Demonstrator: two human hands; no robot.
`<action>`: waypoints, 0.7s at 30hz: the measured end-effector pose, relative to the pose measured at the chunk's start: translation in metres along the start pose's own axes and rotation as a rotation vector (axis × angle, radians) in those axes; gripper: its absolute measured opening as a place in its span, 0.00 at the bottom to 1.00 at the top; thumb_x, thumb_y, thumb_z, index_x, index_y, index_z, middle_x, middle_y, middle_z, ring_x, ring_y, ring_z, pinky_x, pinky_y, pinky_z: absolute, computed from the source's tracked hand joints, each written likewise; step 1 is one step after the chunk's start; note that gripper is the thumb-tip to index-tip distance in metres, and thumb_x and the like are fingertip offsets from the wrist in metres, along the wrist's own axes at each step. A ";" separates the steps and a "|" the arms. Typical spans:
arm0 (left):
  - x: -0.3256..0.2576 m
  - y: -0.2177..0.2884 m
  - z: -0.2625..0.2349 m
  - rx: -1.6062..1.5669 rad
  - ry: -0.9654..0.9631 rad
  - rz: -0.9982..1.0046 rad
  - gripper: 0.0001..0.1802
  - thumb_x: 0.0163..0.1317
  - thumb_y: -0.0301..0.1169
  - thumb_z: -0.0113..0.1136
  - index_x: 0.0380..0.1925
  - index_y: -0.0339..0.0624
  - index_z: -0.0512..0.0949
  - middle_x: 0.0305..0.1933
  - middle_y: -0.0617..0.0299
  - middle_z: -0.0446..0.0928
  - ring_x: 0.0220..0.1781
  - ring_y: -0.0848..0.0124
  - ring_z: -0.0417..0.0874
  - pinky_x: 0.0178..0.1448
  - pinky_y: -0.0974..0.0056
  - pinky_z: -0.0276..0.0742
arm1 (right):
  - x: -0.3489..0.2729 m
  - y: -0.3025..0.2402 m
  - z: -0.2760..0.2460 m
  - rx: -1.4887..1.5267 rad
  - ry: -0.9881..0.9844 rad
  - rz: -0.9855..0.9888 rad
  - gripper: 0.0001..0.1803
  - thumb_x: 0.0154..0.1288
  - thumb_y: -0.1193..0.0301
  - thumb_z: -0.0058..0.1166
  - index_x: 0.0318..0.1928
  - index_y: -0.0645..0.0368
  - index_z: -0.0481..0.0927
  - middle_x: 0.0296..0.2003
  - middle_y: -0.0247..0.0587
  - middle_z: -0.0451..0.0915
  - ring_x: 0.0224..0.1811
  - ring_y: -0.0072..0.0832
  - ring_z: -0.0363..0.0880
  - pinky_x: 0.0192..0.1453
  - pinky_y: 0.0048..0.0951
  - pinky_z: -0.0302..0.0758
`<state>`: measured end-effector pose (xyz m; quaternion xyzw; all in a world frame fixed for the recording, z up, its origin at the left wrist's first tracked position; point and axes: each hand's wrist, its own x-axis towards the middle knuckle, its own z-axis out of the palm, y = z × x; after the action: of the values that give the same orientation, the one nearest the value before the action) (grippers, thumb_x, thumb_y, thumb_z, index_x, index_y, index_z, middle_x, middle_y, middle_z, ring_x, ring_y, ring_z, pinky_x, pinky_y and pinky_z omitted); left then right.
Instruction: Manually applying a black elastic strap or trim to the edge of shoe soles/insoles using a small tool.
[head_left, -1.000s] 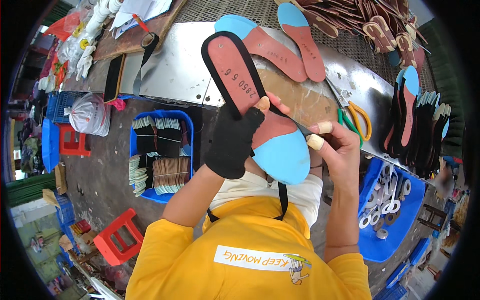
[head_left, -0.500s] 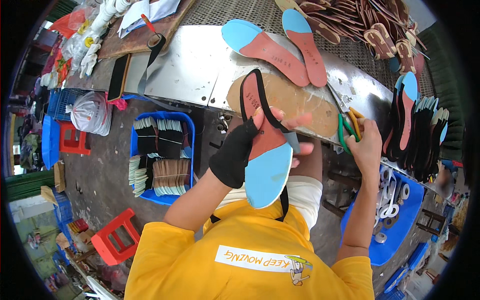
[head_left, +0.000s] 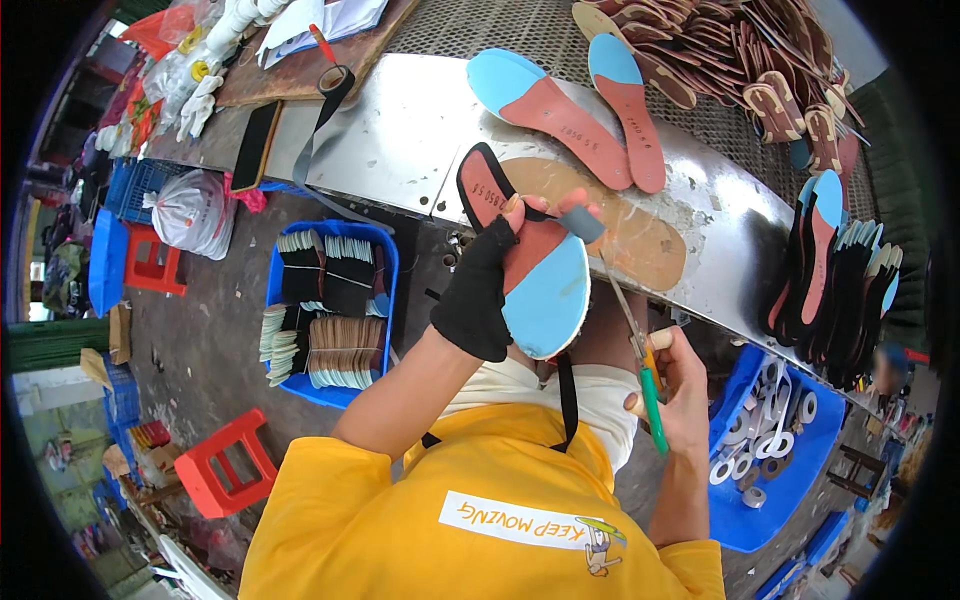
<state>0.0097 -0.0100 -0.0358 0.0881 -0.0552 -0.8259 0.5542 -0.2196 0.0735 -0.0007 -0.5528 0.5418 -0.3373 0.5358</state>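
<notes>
My left hand, in a black fingerless glove, grips an insole with a blue heel part and a reddish-brown front. A black strip edges the insole's far end, and the strip's loose grey-looking end sticks out past my fingertips. My right hand is closed round the scissors, which have green and orange handles. Their blades point up toward the strip's loose end, apart from it. Beyond my hands, two more blue and reddish-brown insoles lie on the metal-topped bench.
A brown oval patch marks the bench edge. Black-edged insoles stand in a row at right; brown pieces are heaped behind. Below are a blue crate of bundled pieces, a blue bin of tape rolls and a red stool.
My right hand has lifted the scissors off the bench edge and brought them left and nearer to me. The insole has tilted, and its loose strip end now points up and right.
</notes>
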 end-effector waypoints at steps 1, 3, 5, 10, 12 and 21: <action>0.001 -0.001 -0.001 0.002 -0.063 -0.002 0.11 0.73 0.37 0.47 0.45 0.42 0.73 0.69 0.47 0.64 0.74 0.54 0.59 0.74 0.56 0.64 | 0.003 -0.002 0.001 -0.013 0.009 -0.009 0.29 0.39 0.67 0.78 0.37 0.58 0.70 0.25 0.27 0.70 0.28 0.15 0.65 0.34 0.18 0.64; 0.000 -0.002 0.000 0.040 -0.040 -0.024 0.11 0.73 0.37 0.48 0.45 0.42 0.73 0.68 0.48 0.65 0.74 0.54 0.60 0.73 0.56 0.64 | 0.007 -0.003 0.003 -0.027 0.026 -0.009 0.28 0.40 0.68 0.78 0.37 0.59 0.71 0.25 0.27 0.70 0.28 0.14 0.65 0.34 0.18 0.64; -0.001 -0.002 -0.001 0.077 -0.019 -0.046 0.11 0.72 0.37 0.48 0.44 0.42 0.73 0.68 0.48 0.66 0.73 0.54 0.61 0.72 0.56 0.64 | 0.013 -0.003 0.008 -0.012 0.057 -0.052 0.26 0.41 0.70 0.77 0.37 0.59 0.71 0.25 0.27 0.70 0.27 0.15 0.66 0.34 0.18 0.65; 0.000 0.003 -0.017 0.331 0.108 0.012 0.10 0.71 0.35 0.51 0.44 0.42 0.73 0.63 0.49 0.72 0.69 0.58 0.68 0.69 0.53 0.68 | 0.005 0.006 -0.009 -0.039 0.117 0.090 0.23 0.38 0.72 0.78 0.30 0.60 0.74 0.23 0.22 0.73 0.26 0.09 0.67 0.29 0.15 0.65; 0.000 0.002 -0.005 0.539 0.138 0.066 0.10 0.70 0.35 0.52 0.45 0.41 0.73 0.59 0.49 0.74 0.65 0.58 0.72 0.66 0.53 0.71 | 0.007 0.020 -0.032 -0.210 0.315 0.096 0.21 0.41 0.71 0.77 0.31 0.61 0.75 0.21 0.28 0.74 0.24 0.12 0.69 0.28 0.18 0.66; -0.002 -0.023 0.010 0.986 0.197 0.168 0.15 0.57 0.17 0.61 0.45 0.39 0.78 0.43 0.62 0.81 0.44 0.74 0.81 0.49 0.69 0.77 | 0.061 -0.008 -0.032 -0.505 0.421 -0.284 0.10 0.59 0.71 0.60 0.37 0.65 0.81 0.27 0.43 0.77 0.32 0.28 0.77 0.36 0.28 0.71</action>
<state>-0.0122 0.0007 -0.0299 0.4117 -0.3931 -0.6418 0.5138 -0.2368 0.0066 0.0003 -0.6562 0.6242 -0.3702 0.2067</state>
